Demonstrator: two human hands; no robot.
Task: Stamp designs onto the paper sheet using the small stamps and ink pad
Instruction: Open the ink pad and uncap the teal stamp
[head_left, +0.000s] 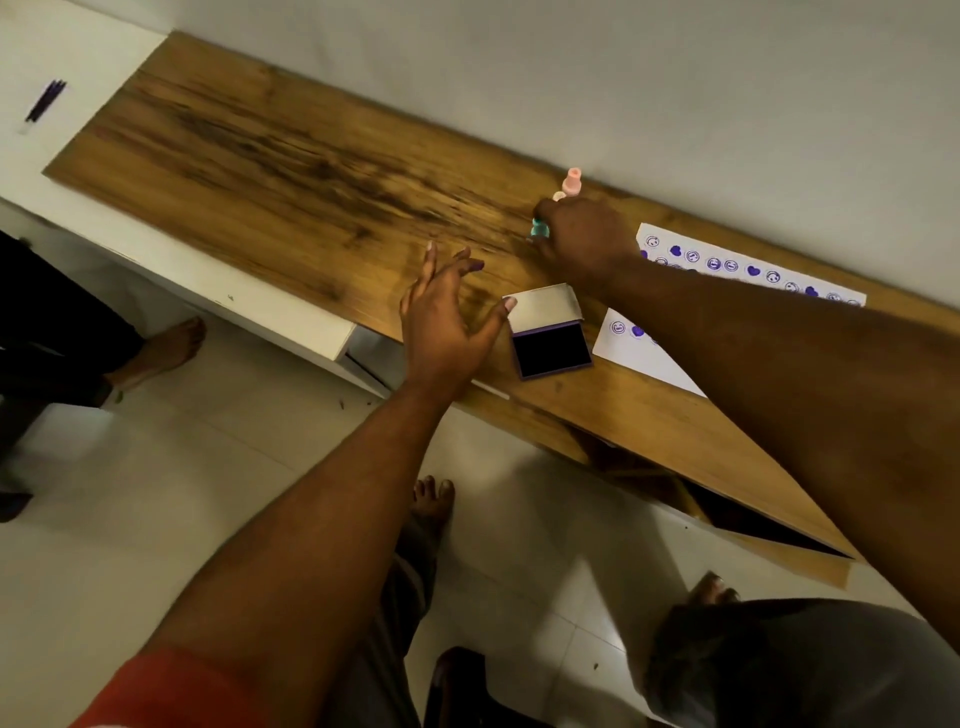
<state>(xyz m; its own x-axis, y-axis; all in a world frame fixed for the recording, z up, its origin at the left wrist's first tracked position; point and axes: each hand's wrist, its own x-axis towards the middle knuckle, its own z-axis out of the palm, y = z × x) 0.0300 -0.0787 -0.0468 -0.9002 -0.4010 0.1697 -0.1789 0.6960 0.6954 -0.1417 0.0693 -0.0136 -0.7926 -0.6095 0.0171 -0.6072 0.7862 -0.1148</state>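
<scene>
My right hand (582, 234) closes on the teal stamp (540, 228) near the pink stamps (571, 182), my left hand (447, 312) is spread beside the open ink pad (553, 349), so I should lift it straight, ink evenly, then press on a free place of the paper sheet (649, 358).

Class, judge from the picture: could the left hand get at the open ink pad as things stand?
Probably yes: the left hand is open, its thumb beside the ink pad, with nothing between them.

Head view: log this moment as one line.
right hand: on teal stamp, grip unclear | left hand: open, beside ink pad | ink pad: lid open | paper sheet: partly stamped
</scene>
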